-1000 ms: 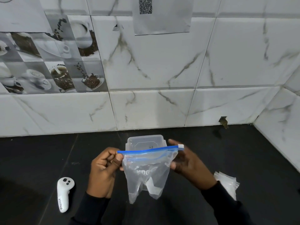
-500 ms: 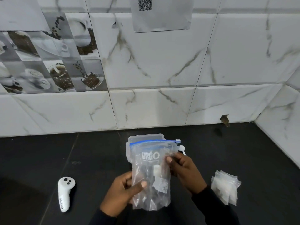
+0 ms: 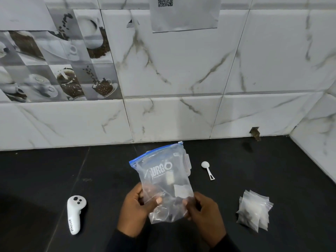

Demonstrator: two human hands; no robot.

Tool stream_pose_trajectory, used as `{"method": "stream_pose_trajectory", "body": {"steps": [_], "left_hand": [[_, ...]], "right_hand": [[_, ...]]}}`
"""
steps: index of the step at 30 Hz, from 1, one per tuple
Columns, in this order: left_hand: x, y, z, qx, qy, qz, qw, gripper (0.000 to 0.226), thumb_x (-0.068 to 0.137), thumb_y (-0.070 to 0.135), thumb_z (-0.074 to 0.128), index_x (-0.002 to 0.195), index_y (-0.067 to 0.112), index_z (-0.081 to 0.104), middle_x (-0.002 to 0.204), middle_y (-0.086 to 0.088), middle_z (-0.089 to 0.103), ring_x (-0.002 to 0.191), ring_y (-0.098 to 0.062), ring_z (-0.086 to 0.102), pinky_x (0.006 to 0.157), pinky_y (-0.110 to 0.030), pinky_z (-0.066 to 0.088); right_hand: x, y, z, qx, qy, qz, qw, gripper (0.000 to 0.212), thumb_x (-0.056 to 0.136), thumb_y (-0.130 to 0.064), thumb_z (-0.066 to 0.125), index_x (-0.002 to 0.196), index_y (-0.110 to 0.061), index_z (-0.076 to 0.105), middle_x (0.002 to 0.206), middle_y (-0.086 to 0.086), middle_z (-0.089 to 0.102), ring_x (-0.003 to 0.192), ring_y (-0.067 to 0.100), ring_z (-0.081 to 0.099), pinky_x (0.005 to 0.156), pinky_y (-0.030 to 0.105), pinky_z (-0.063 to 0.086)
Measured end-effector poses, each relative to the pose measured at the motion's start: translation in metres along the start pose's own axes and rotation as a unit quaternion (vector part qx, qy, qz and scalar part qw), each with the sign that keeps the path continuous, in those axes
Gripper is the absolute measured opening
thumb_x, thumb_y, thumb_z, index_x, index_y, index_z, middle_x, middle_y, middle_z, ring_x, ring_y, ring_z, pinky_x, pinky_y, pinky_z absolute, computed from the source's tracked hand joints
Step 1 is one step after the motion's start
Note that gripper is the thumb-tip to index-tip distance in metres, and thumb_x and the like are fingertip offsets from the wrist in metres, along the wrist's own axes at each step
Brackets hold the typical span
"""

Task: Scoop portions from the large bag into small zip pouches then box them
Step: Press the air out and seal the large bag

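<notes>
I hold a large clear zip bag (image 3: 161, 177) with a blue slider strip and white lettering upright over the dark counter. My left hand (image 3: 138, 208) grips its lower left part and my right hand (image 3: 203, 210) grips its lower right. Small white pieces show inside the bag. Behind the bag a clear plastic box (image 3: 187, 163) is mostly hidden. A white scoop (image 3: 208, 169) lies on the counter to the right of the bag. A pile of small clear zip pouches (image 3: 254, 210) lies further right, near my right hand.
A white handheld controller (image 3: 75, 213) lies on the dark counter (image 3: 54, 179) at the left. A marble-tiled wall (image 3: 181, 79) closes off the back and the right side. A paper sheet with a QR code (image 3: 183, 13) hangs on the wall.
Both hands slid from the bag's zip strip down to its lower part. The bag now stands tilted in front of the box, and the scoop has come into view.
</notes>
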State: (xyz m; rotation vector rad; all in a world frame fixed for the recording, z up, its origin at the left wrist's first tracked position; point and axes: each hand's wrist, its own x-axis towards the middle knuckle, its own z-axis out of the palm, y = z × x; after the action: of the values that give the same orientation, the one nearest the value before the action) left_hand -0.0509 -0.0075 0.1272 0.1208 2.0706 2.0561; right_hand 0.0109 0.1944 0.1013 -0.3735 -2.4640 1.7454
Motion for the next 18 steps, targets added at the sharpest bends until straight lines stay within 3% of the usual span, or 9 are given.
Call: {"method": "stream_pose_trajectory", "body": {"steps": [3,6,8,10,13,14,16,18], "left_hand": [[0.006,-0.008,-0.016,0.000,0.028,0.016,0.999,0.031,0.073,-0.003,0.079,0.100,0.003,0.065,0.092,-0.019,0.075,0.088,-0.042,0.070,0.081,-0.052,0.056],[0.005,-0.013,-0.018,-0.003,0.021,0.019,1.000,0.034,0.074,-0.005,0.078,0.099,0.012,0.062,0.089,-0.021,0.074,0.083,-0.037,0.071,0.077,-0.047,0.056],[0.005,-0.018,-0.020,0.007,0.009,0.027,1.000,0.041,0.075,-0.005,0.078,0.102,0.015,0.055,0.085,-0.020,0.072,0.079,-0.034,0.068,0.075,-0.047,0.054],[0.004,-0.020,-0.020,0.006,-0.006,0.033,0.999,0.046,0.075,-0.002,0.076,0.108,0.014,0.047,0.083,-0.019,0.069,0.078,-0.032,0.065,0.074,-0.046,0.052],[0.004,-0.022,-0.015,0.003,-0.040,0.028,0.999,0.048,0.077,-0.008,0.073,0.107,0.015,0.043,0.084,-0.020,0.060,0.083,-0.025,0.059,0.073,-0.043,0.048],[0.004,-0.022,-0.014,0.008,-0.049,0.033,0.998,0.047,0.078,-0.011,0.071,0.107,0.015,0.044,0.086,-0.020,0.058,0.083,-0.025,0.057,0.073,-0.042,0.047],[0.005,-0.022,-0.013,0.041,-0.065,0.058,0.995,0.049,0.079,-0.008,0.072,0.116,0.016,0.050,0.095,-0.021,0.056,0.084,-0.028,0.054,0.074,-0.043,0.046],[0.005,-0.019,-0.013,0.065,-0.089,0.075,0.991,0.055,0.079,-0.010,0.068,0.125,0.016,0.054,0.113,-0.009,0.062,0.102,-0.028,0.060,0.086,-0.048,0.049]], "right_hand": [[0.001,0.005,-0.009,0.186,-0.069,0.062,0.978,0.022,0.094,-0.015,0.064,0.075,-0.010,0.074,0.073,0.017,0.073,0.064,0.018,0.066,0.060,0.030,0.052],[0.000,0.022,-0.009,0.294,-0.112,0.152,0.937,0.017,0.079,-0.010,0.073,0.088,0.004,0.074,0.091,0.021,0.073,0.078,0.026,0.066,0.066,0.034,0.052],[0.004,0.030,-0.012,0.306,-0.104,0.164,0.932,0.036,0.068,-0.005,0.060,0.100,0.006,0.072,0.105,0.026,0.072,0.089,0.035,0.067,0.072,0.038,0.054],[0.011,0.027,-0.019,0.325,-0.075,0.138,0.933,0.050,0.071,-0.008,0.055,0.120,-0.006,0.065,0.115,0.024,0.069,0.101,0.037,0.068,0.078,0.043,0.056],[0.023,0.014,-0.023,0.220,-0.067,0.060,0.971,0.068,0.079,-0.028,0.072,0.139,-0.032,0.040,0.115,0.011,0.072,0.106,0.027,0.070,0.083,0.040,0.056],[0.028,0.012,-0.022,0.177,-0.067,0.030,0.981,0.074,0.080,-0.026,0.075,0.141,-0.036,0.036,0.112,0.010,0.073,0.104,0.026,0.070,0.086,0.039,0.056],[0.033,0.009,-0.021,0.160,-0.072,-0.006,0.985,0.074,0.082,-0.005,0.074,0.142,-0.034,0.040,0.108,0.015,0.073,0.101,0.028,0.071,0.086,0.038,0.058],[0.038,0.006,-0.023,0.163,-0.084,-0.016,0.983,0.068,0.080,0.012,0.069,0.136,-0.023,0.054,0.111,0.015,0.071,0.102,0.028,0.070,0.084,0.034,0.058]]}}
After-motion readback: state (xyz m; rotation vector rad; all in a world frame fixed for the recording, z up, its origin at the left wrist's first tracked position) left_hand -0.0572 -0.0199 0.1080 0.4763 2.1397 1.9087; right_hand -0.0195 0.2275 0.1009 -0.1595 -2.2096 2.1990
